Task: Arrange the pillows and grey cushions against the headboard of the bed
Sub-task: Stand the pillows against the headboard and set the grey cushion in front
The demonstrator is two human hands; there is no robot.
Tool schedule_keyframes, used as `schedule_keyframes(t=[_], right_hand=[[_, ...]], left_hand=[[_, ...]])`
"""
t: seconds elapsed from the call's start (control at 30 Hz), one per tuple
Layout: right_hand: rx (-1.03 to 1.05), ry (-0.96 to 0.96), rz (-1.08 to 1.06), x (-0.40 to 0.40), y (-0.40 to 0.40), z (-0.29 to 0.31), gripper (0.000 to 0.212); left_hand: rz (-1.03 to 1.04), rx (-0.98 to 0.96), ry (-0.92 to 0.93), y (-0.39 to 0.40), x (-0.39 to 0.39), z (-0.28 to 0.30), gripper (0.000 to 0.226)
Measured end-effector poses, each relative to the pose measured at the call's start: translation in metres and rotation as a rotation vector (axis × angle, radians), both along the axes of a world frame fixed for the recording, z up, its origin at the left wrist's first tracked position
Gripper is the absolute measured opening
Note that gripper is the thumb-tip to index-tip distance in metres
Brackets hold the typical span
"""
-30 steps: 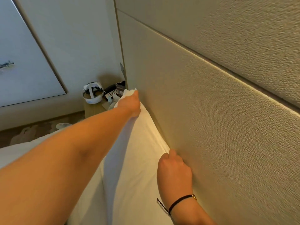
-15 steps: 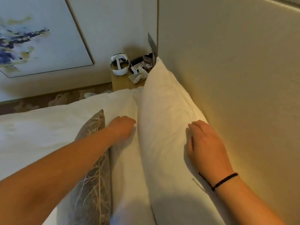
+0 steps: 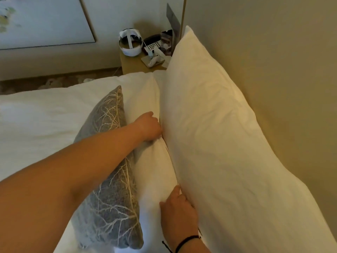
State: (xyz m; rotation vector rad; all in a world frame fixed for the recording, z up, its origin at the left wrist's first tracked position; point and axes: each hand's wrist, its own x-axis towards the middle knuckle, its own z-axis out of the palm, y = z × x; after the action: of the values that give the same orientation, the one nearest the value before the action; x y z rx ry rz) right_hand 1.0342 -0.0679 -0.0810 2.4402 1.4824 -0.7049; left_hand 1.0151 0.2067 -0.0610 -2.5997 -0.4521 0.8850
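Head view: bed seen from above, looking along the headboard toward a bedside table.
Framed picture (image 3: 43, 21): on the far wall, upper left; no legible writing.
Duvet (image 3: 36, 117): white, spread over the left of the bed.
Grey cushion (image 3: 107, 172): stood on edge, pale branch pattern, long axis running from near to far, leaning on the front pillow.
Left hand (image 3: 148, 127): fingers curled down into the gap between the two pillows, gripping the top edge of the front pillow; forearm lying across the cushion.
Front pillow (image 3: 155, 167): white, upright on its long edge, parallel to the headboard, wedged between cushion and back pillow.
Right hand (image 3: 177, 210): fingers tucked into the same gap nearer the camera, on the front pillow; cannot tell how tightly curled; black band at the wrist.
Back pillow (image 3: 215, 136): white, larger, long axis along the headboard, leaning against it, far corner pointing up.
Headboard (image 3: 282, 70): beige, textured.
Bedside table (image 3: 134, 63): beyond the pillows, carrying a white headset (image 3: 130, 42) and a telephone (image 3: 153, 43); keypad markings too small to read.
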Motion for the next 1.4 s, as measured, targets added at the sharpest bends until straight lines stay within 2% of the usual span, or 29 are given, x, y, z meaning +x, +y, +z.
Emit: schedule_keyframes(t=[0.1,0.27,0.37,0.43,0.53,0.6,0.7,0.77,0.9,1.03,1.1,1.17,1.27,1.33,1.4], right_hand=[[0.013,0.104,-0.081,-0.004,-0.003,-0.002,0.042],[0.036,0.311,-0.131,-0.011,0.002,0.021,0.024],[0.084,0.348,-0.095,-0.022,-0.009,0.047,0.024],[0.12,0.354,-0.09,-0.027,-0.022,0.06,0.024],[0.144,0.29,-0.101,-0.022,-0.044,0.072,0.024],[0.148,0.26,-0.078,-0.013,-0.055,0.072,0.021],[0.169,0.337,-0.095,-0.007,-0.063,0.069,0.031],[0.231,0.366,-0.181,-0.005,-0.069,0.067,0.036],[0.296,0.381,-0.254,-0.003,-0.098,0.06,0.025],[0.222,0.611,-0.542,0.003,-0.118,0.054,0.031],[0.184,0.778,-0.713,0.01,-0.123,0.054,0.035],[0.163,0.873,-0.81,0.015,-0.129,0.056,0.036],[0.25,0.838,-0.799,0.02,-0.144,0.059,0.029],[0.386,0.79,-0.749,0.024,-0.155,0.067,0.02],[0.472,0.773,-0.649,0.03,-0.165,0.078,0.021]], left_hand=[[-0.025,0.016,-0.006,-0.002,-0.011,0.007,0.023],[-0.072,0.034,-0.109,-0.006,-0.043,0.035,0.022],[-0.09,0.031,-0.172,-0.01,-0.064,0.062,0.023],[-0.109,0.011,-0.279,-0.017,-0.075,0.076,0.022],[-0.096,0.0,-0.401,-0.038,-0.082,0.08,0.02],[-0.032,0.015,-0.386,-0.051,-0.08,0.074,0.021],[0.084,-0.017,-0.323,-0.061,-0.071,0.069,0.028],[0.086,-0.123,-0.328,-0.066,-0.062,0.067,0.031],[0.026,-0.314,-0.246,-0.087,-0.048,0.058,0.038],[-0.007,-0.29,-0.136,-0.103,-0.04,0.054,0.045],[0.06,-0.317,-0.113,-0.114,-0.035,0.054,0.047],[0.166,-0.431,-0.075,-0.124,-0.03,0.058,0.038],[0.229,-0.579,-0.046,-0.134,-0.021,0.064,0.006],[0.231,-0.604,-0.106,-0.137,-0.016,0.068,0.008],[0.206,-0.607,-0.196,-0.138,-0.012,0.073,0.007]])
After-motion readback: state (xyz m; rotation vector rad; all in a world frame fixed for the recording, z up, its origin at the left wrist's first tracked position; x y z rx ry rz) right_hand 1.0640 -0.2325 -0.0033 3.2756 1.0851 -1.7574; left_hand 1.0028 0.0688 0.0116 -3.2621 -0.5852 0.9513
